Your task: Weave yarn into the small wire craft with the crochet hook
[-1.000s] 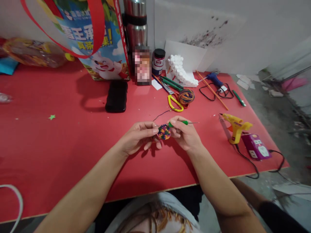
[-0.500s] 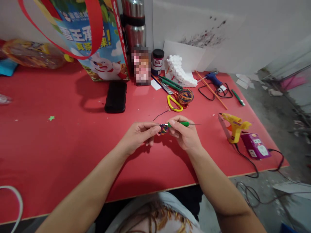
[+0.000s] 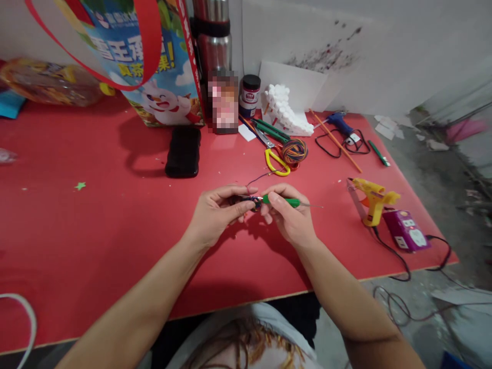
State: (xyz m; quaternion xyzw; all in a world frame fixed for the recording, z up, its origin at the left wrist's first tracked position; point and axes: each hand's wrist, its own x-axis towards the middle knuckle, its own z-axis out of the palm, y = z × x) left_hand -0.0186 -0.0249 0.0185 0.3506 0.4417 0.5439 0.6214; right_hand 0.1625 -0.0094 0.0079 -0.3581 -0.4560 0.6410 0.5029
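My left hand pinches a small dark multicoloured crochet piece between thumb and fingers, mostly covered by them. In my right hand is a crochet hook with a green handle, gripped between thumb and fingers. Its thin metal end points left into the loops at the crochet piece, and a slim metal tip sticks out to the right. A yarn strand runs from my left index finger back toward the variegated yarn ball. Both hands are just above the red table.
Behind the hands lie yellow-handled scissors, green cutters and a black case. A yellow glue gun and a purple power box with cords are at right. A paper bag and steel flask stand at the back.
My left index finger has lifted, and the yarn strand now passes over it. The crochet piece has turned, with less of its face showing. The hook has tilted slightly, its right tip lower.
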